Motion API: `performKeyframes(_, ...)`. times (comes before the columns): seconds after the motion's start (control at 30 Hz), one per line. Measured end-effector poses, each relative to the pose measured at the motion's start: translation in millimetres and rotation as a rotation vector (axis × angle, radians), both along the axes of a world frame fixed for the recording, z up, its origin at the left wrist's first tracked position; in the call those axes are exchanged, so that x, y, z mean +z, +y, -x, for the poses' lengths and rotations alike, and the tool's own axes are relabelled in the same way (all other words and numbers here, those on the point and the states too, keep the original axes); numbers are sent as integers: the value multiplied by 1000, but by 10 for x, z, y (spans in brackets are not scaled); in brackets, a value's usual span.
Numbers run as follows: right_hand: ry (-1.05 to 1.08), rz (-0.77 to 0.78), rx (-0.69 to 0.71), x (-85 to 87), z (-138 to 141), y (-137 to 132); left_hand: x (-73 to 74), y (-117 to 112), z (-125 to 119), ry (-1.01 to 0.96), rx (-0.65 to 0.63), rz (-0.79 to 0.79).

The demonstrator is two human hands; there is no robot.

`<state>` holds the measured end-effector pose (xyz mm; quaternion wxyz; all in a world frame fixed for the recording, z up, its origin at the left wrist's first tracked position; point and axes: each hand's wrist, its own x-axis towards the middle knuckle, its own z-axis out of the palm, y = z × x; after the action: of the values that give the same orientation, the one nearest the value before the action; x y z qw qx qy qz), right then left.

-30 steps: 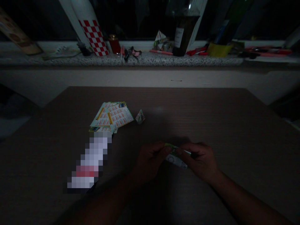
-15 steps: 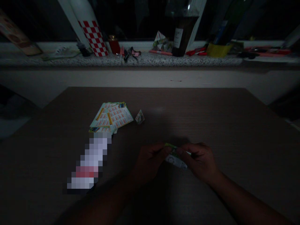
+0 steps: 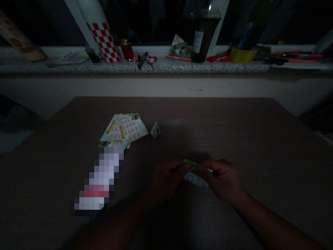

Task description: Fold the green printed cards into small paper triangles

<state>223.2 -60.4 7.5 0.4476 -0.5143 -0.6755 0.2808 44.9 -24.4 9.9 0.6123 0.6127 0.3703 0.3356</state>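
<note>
Paper (image 3: 194,179), partly green and partly white, is being pinched by the left hand (image 3: 166,176) and the right hand (image 3: 224,178), both thumbs (image 3: 185,168) pressing on its near face, over the near half of the table (image 3: 234,128). Farther off, printed sheets (image 3: 131,129) are lying overlapped to the left, a small folded piece (image 3: 155,130) sitting just beside them.

Hands (image 3: 166,178) (image 3: 225,180) pinching, thumbs (image 3: 185,169) close, forearms (image 3: 270,213) angled inward.
</note>
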Motion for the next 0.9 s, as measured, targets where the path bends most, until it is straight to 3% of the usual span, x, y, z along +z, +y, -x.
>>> performKeyframes(0.3, -2, -23, 5, -40, -19, -9, -25, 5, 10, 40, 0, -28)
performKeyframes(0.6, 47, 88, 17, -15, -30, 4, -1, -16, 16, 0, -27, 6)
performKeyframes(0.9, 108, 416, 332, 20, -192, 72, 1, 55, 80, 206, -268, 67)
